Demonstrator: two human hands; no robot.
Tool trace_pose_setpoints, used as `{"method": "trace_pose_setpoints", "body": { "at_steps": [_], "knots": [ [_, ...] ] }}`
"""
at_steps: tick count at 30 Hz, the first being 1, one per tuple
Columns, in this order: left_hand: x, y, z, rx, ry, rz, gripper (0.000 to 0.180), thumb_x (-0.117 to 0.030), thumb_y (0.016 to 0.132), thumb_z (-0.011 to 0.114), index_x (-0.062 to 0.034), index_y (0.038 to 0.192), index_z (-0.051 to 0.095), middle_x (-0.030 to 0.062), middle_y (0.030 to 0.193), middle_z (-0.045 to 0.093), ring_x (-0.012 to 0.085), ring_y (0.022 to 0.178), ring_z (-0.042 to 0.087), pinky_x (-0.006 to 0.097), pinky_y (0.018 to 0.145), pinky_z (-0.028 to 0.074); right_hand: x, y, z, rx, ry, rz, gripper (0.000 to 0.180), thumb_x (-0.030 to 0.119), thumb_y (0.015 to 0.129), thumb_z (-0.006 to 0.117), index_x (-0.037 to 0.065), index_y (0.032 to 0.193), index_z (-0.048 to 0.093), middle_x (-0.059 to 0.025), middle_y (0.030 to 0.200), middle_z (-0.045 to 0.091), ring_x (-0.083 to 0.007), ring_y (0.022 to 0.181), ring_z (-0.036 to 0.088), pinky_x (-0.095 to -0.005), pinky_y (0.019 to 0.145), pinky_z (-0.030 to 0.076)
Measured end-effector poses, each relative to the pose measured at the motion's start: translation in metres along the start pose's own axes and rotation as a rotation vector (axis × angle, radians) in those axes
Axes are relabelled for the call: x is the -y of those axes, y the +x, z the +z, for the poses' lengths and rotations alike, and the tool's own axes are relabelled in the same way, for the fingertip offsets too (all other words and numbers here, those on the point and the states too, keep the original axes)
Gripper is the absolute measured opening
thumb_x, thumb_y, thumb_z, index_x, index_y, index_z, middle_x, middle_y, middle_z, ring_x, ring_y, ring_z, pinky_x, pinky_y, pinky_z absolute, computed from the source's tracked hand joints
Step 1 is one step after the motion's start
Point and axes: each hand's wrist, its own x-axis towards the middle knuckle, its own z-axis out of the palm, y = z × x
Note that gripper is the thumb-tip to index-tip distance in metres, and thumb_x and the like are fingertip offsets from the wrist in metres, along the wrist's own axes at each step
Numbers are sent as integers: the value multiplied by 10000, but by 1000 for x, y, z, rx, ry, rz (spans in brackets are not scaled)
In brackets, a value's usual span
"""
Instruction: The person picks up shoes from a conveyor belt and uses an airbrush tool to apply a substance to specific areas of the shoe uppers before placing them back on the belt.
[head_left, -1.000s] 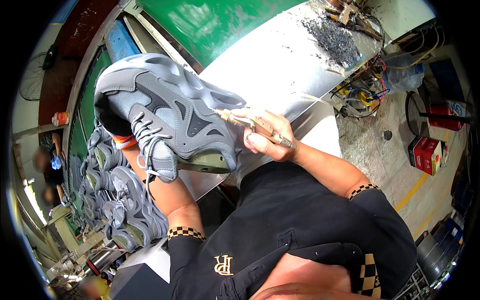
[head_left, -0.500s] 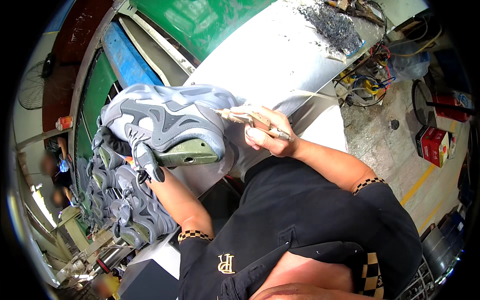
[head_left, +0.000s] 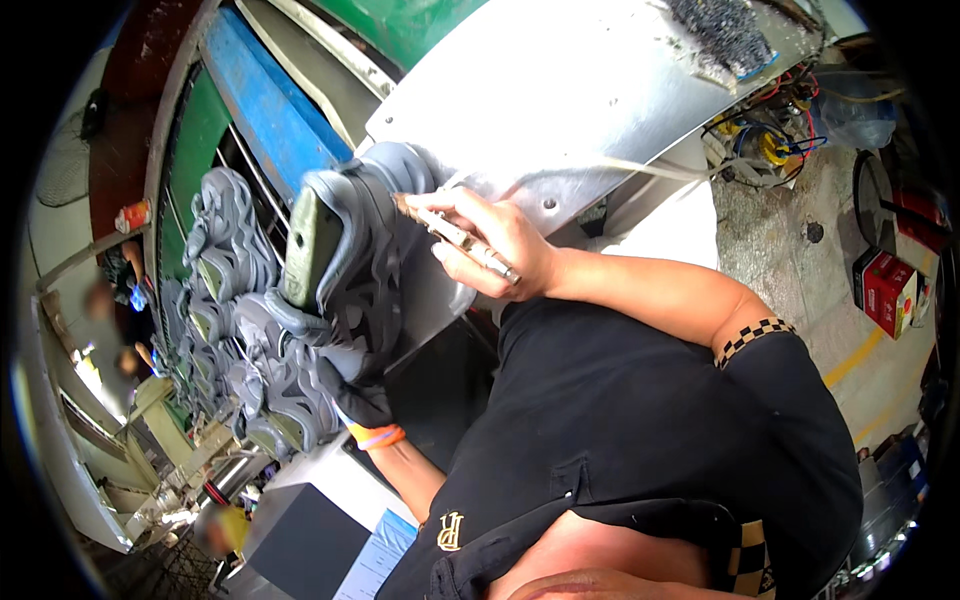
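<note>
A grey sneaker [head_left: 358, 262] with a dark green heel piece is tilted on its side in front of me. My left hand [head_left: 366, 402], in a dark glove with an orange cuff, is closed on the shoe's opening end; its fingers are partly hidden by the shoe. My right hand [head_left: 508, 240] is bare and wrapped round a metal pen-like brush [head_left: 468, 245]. The brush's brown tip is at the sneaker's sole edge; whether it touches, I cannot tell.
More grey sneakers [head_left: 235, 250] stand in rows at the left. A pale metal tabletop [head_left: 520, 110] lies beyond, with a heap of dark scraps [head_left: 722, 38] on it. A thin pale hose [head_left: 640, 170] runs right. A red box [head_left: 888, 292] sits on the floor.
The sneaker has been turned so its green heel now faces left and upward. My left hand has moved down and its glove shows. My right hand stays on the brush at the sole.
</note>
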Motion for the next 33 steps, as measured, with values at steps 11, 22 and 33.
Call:
{"method": "trace_pose_setpoints", "body": {
  "at_steps": [11, 22, 33],
  "knots": [
    [32, -68, 42, 125, 73, -465, 721, -552, 924, 452, -25, 1402, 338, 178, 1311, 507, 392, 1079, 583, 408, 723, 603, -7, 10, 10, 3, 108, 87, 411, 171, 861, 578, 29, 1242, 517, 27, 666, 519, -39, 571, 458, -214, 523, 363],
    [40, -53, 84, 181, -103, -566, 817, -630, 906, 397, -11, 1425, 280, 223, 1316, 490, 393, 1084, 588, 428, 804, 588, 4, -10, -6, 105, 450, 331, 399, 115, 873, 540, -13, 1248, 493, -8, 669, 510, -59, 542, 446, -224, 503, 371],
    [46, -43, 115, 373, -317, -684, 826, -639, 912, 361, -42, 1460, 203, 231, 1377, 425, 409, 1177, 525, 487, 878, 551, 27, -48, -50, 138, 408, 438, 381, 134, 877, 552, 2, 1232, 514, 5, 687, 522, -63, 562, 477, -230, 522, 395]
  ]
}}
